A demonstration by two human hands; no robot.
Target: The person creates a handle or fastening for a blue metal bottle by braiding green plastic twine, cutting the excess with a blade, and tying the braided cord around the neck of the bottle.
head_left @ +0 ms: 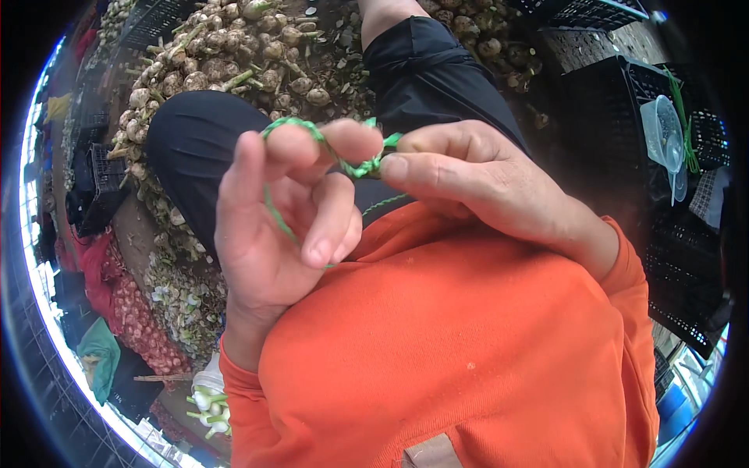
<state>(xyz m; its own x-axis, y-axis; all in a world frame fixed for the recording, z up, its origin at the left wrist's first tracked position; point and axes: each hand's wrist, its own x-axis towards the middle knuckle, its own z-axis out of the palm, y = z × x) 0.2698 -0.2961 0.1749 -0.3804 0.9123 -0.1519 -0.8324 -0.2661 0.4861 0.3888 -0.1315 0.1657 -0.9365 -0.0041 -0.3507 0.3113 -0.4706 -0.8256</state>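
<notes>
A thin green twine [367,167] is held up in front of my chest between both hands. Over the fingers of my left hand [261,234] the twine passes in a loop; its thumb stands up and some fingers curl in against the strand. My right hand [499,183] pinches a bunched or knotted part of the twine between thumb and forefinger. Below the hands, a loose length hangs across my left palm and another runs behind toward my lap. What the right hand's other fingers do is hidden.
Soil-covered garlic bulbs [234,47] are heaped ahead of my knees. Red net sacks of bulbs [144,327] and cleaned white bulbs [211,409] lie at left. Black plastic crates [601,101] stand at right, with a clear plastic scoop [665,136] and green strands [688,132] hung there.
</notes>
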